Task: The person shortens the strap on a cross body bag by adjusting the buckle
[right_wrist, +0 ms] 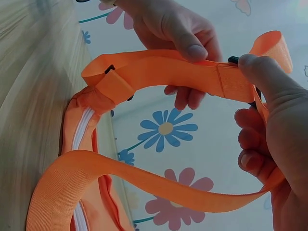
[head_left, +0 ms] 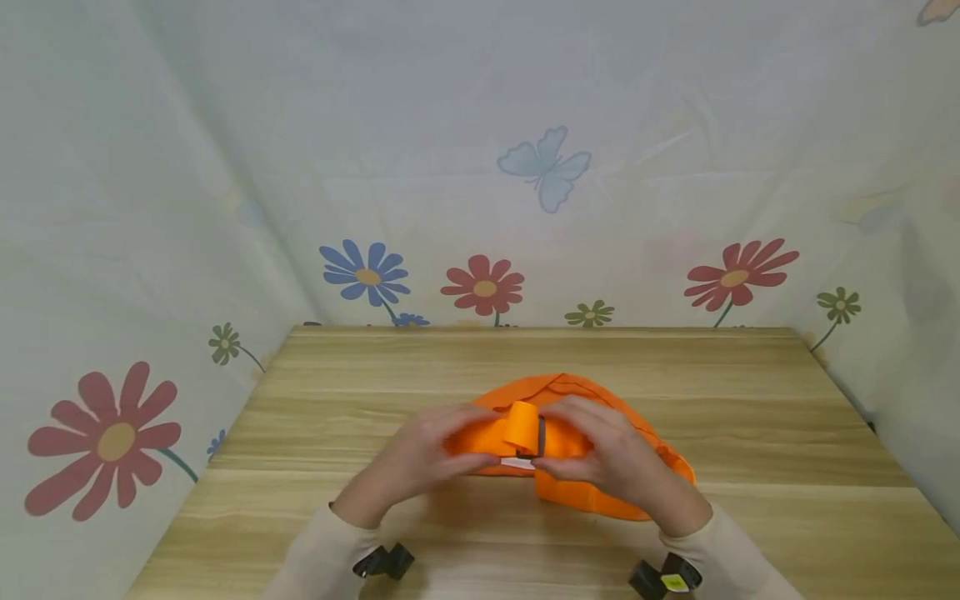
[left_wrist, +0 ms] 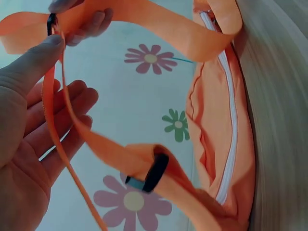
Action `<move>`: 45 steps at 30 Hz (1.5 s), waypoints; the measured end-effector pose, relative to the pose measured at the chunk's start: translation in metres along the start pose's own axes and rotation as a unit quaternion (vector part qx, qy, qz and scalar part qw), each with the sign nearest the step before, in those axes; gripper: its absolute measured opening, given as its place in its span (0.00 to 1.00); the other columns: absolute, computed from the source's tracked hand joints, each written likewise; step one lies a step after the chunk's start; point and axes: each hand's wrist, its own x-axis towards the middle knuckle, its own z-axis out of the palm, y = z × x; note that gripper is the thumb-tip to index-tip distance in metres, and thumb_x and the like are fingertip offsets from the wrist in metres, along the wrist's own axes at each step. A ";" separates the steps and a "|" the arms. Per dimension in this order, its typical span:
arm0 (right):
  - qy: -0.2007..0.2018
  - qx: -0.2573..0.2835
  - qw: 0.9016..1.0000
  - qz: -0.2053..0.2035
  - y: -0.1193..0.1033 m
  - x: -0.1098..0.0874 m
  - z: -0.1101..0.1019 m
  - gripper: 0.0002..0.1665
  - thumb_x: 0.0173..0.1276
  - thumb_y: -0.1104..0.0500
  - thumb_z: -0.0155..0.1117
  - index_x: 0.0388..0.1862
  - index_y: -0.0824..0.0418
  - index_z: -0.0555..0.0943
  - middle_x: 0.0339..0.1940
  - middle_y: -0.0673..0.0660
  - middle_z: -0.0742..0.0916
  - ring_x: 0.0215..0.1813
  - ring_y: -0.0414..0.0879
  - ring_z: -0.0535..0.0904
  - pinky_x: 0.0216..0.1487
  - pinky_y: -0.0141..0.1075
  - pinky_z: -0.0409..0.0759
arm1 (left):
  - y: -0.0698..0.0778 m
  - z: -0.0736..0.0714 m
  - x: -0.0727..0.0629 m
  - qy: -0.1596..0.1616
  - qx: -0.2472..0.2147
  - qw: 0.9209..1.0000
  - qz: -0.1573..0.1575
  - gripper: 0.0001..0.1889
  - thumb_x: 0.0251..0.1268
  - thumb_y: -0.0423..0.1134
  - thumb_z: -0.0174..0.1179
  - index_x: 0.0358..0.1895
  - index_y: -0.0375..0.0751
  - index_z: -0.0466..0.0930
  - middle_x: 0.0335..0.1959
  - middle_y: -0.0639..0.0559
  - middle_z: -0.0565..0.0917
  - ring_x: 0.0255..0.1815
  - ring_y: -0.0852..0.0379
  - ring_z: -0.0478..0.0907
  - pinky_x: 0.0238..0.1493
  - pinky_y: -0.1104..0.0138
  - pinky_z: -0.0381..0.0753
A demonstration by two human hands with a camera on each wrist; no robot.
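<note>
An orange waist bag (head_left: 558, 387) with a white zipper (left_wrist: 232, 120) lies on the table, its wide orange strap (right_wrist: 173, 72) lifted in front of it. My left hand (head_left: 427, 446) holds the strap, thumb on one side and fingers on the other. Close beside it, my right hand (head_left: 611, 437) pinches the strap at a black slider buckle (left_wrist: 52, 24). A short strap end (head_left: 521, 425) curls up between the two hands. Another black buckle (left_wrist: 156, 173) sits lower on the strap. Part of the bag is hidden behind my hands.
The bag rests on a wood-grain table (head_left: 360, 375). Behind and at the sides hangs a pale cloth (head_left: 420, 125) printed with flowers and butterflies. Strap loops hang to the right of my right hand and down onto the tabletop.
</note>
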 end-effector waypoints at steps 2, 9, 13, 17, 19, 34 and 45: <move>0.006 0.006 1.000 -0.003 0.001 0.000 -0.001 0.31 0.59 0.53 0.88 0.57 0.62 0.85 0.49 0.53 0.91 0.46 0.45 0.87 0.51 0.30 0.88 | -0.003 -0.004 -0.005 0.003 0.020 1.000 -0.006 0.25 0.61 0.41 0.81 0.61 0.41 0.87 0.57 0.49 0.92 0.55 0.49 0.90 0.59 0.56 0.91; 0.021 -0.002 1.000 -0.005 0.004 -0.001 -0.001 0.33 0.73 0.35 0.70 0.54 0.63 0.86 0.48 0.54 0.92 0.47 0.47 0.88 0.53 0.30 0.88 | -0.014 -0.019 -0.030 0.009 0.051 0.998 -0.032 0.26 0.59 0.43 0.82 0.61 0.45 0.88 0.58 0.53 0.92 0.59 0.51 0.89 0.61 0.52 0.89; 0.022 0.008 1.000 -0.015 0.005 -0.001 0.000 0.29 0.69 0.43 0.79 0.54 0.63 0.86 0.47 0.54 0.92 0.44 0.46 0.87 0.49 0.31 0.88 | -0.021 -0.027 -0.043 0.007 0.061 0.997 -0.052 0.26 0.59 0.44 0.82 0.62 0.47 0.88 0.59 0.55 0.91 0.59 0.52 0.89 0.61 0.52 0.90; 0.023 0.021 0.999 -0.027 0.007 -0.001 0.001 0.28 0.64 0.49 0.85 0.56 0.63 0.85 0.46 0.53 0.91 0.42 0.43 0.86 0.45 0.30 0.88 | -0.028 -0.036 -0.057 0.002 0.083 0.994 -0.067 0.26 0.59 0.43 0.82 0.62 0.50 0.88 0.59 0.56 0.91 0.59 0.52 0.89 0.60 0.52 0.90; 0.021 0.025 0.999 -0.029 0.007 0.000 0.001 0.29 0.63 0.50 0.86 0.56 0.63 0.85 0.46 0.53 0.91 0.42 0.43 0.86 0.45 0.30 0.87 | -0.032 -0.041 -0.064 0.001 0.095 0.993 -0.069 0.26 0.58 0.42 0.82 0.61 0.49 0.88 0.58 0.56 0.91 0.58 0.52 0.89 0.59 0.52 0.90; 0.015 0.014 0.999 -0.030 0.001 0.003 0.005 0.28 0.72 0.40 0.75 0.56 0.61 0.85 0.47 0.52 0.91 0.43 0.43 0.85 0.46 0.28 0.88 | -0.046 -0.037 -0.070 -0.053 0.102 0.986 -0.122 0.26 0.66 0.50 0.77 0.65 0.51 0.85 0.62 0.55 0.90 0.61 0.50 0.87 0.64 0.48 0.87; -0.003 0.014 1.000 -0.017 -0.003 0.007 0.008 0.31 0.62 0.52 0.86 0.59 0.61 0.84 0.52 0.53 0.91 0.47 0.46 0.88 0.49 0.32 0.90 | -0.003 0.013 -0.002 -0.036 -0.051 0.998 -0.031 0.34 0.65 0.46 0.78 0.73 0.45 0.77 0.67 0.51 0.86 0.63 0.50 0.85 0.66 0.55 0.87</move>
